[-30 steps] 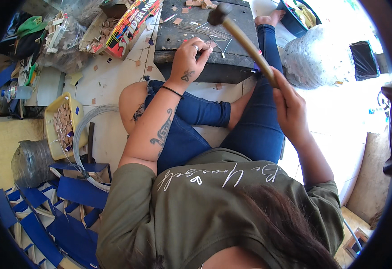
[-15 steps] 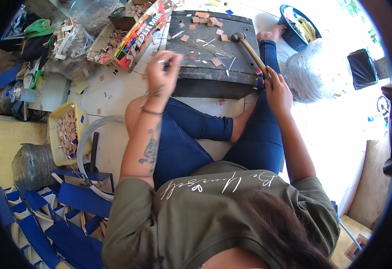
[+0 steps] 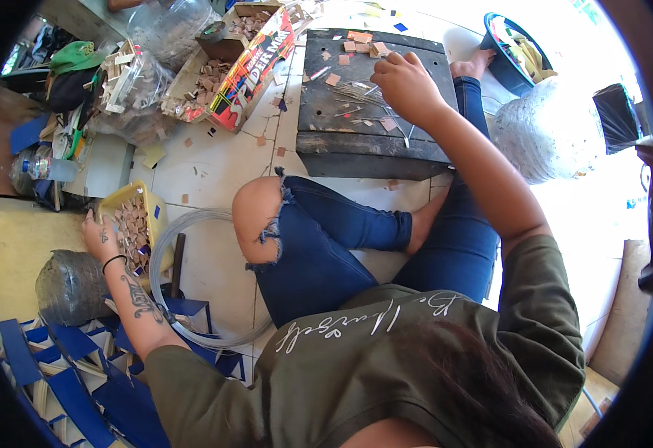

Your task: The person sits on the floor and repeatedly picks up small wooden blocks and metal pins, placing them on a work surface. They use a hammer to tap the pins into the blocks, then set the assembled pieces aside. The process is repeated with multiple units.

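Observation:
My left hand (image 3: 100, 234) is at the left rim of a yellow plastic tub (image 3: 156, 216), its fingers closed over the edge. The tub holds many small brown wooden squares (image 3: 130, 220). My right hand (image 3: 407, 88) hangs over the far right part of a low black table (image 3: 371, 153), fingers curled. Whatever it may hold is hidden beneath the hand. Just left of it lie several loose wooden squares (image 3: 350, 46). Thin metal rods or wires (image 3: 358, 94) are scattered on the tabletop below that hand. No hammer shows.
A printed cardboard box (image 3: 244, 93) of wood pieces stands left of the table. Beside my left knee lie a coil of wire (image 3: 192, 216) and a dark bar (image 3: 179, 261). Blue panelled pieces (image 3: 80, 399) fill the lower left. A dark blue bucket (image 3: 519, 78) and wrapped bundle (image 3: 539, 131) stand right.
My left hand has moved from above the table down to the yellow tub. My right hand has moved up and left over the table; the hammer it held is out of sight. The view has shifted.

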`<state>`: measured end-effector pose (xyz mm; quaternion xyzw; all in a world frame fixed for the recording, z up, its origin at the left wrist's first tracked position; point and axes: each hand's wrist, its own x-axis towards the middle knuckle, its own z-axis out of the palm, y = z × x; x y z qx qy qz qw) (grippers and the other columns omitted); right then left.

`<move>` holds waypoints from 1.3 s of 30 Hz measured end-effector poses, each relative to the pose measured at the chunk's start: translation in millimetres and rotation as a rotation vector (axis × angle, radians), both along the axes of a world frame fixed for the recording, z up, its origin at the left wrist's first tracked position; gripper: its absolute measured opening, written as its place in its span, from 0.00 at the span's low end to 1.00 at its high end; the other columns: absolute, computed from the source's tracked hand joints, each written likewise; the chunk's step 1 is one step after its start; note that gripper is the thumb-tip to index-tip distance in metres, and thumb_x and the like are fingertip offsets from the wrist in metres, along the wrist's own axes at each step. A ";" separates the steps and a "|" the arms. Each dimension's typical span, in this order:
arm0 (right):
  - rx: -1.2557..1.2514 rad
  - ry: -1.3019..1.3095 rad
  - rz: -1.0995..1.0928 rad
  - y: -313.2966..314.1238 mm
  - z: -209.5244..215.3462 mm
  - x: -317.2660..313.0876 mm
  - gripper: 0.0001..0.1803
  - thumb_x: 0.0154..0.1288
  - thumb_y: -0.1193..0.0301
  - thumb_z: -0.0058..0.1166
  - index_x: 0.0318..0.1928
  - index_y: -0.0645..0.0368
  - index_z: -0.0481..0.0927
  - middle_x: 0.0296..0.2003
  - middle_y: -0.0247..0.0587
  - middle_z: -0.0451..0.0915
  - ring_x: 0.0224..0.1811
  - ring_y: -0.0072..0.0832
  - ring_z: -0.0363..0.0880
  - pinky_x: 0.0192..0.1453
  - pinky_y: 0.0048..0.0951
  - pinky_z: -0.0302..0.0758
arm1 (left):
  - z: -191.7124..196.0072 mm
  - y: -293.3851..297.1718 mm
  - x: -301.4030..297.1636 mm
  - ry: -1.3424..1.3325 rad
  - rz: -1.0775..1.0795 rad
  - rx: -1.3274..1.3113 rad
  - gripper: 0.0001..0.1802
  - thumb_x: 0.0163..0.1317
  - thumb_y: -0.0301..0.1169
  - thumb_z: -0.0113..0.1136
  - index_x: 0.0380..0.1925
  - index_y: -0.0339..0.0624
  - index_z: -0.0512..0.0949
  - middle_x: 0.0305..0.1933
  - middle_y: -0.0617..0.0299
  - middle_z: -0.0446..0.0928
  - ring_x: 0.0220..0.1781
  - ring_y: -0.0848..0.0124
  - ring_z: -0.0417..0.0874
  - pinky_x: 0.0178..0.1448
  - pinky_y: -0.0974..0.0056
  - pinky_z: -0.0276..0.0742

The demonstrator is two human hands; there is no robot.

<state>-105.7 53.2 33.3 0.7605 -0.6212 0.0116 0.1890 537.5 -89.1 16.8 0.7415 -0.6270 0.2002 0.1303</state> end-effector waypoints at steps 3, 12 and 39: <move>0.096 0.250 0.148 -19.2 -0.7 -6.0 0.04 0.56 0.71 0.55 0.29 0.49 0.83 0.34 0.27 0.80 0.48 0.27 0.75 0.55 0.34 0.67 | 2.6 -13.6 -53.8 -0.061 -0.206 -0.078 0.28 0.60 0.42 0.61 0.59 0.44 0.74 0.57 0.48 0.76 0.58 0.49 0.75 0.63 0.49 0.69; 0.152 -0.493 0.103 -17.9 7.2 -22.5 0.07 0.50 0.72 0.53 0.29 0.63 0.77 0.32 0.45 0.79 0.40 0.44 0.79 0.47 0.43 0.76 | -6.6 -26.9 -398.7 0.505 -1.180 0.065 0.23 0.56 0.37 0.65 0.52 0.39 0.79 0.52 0.49 0.78 0.55 0.53 0.77 0.62 0.55 0.70; -0.074 -1.541 -0.178 92.0 -11.1 20.0 0.06 0.61 0.75 0.62 0.36 0.64 0.81 0.29 0.33 0.83 0.31 0.16 0.80 0.37 0.19 0.76 | -30.0 137.9 -459.4 0.898 -1.324 0.198 0.08 0.49 0.29 0.69 0.30 0.47 0.81 0.31 0.65 0.81 0.39 0.63 0.79 0.52 0.58 0.69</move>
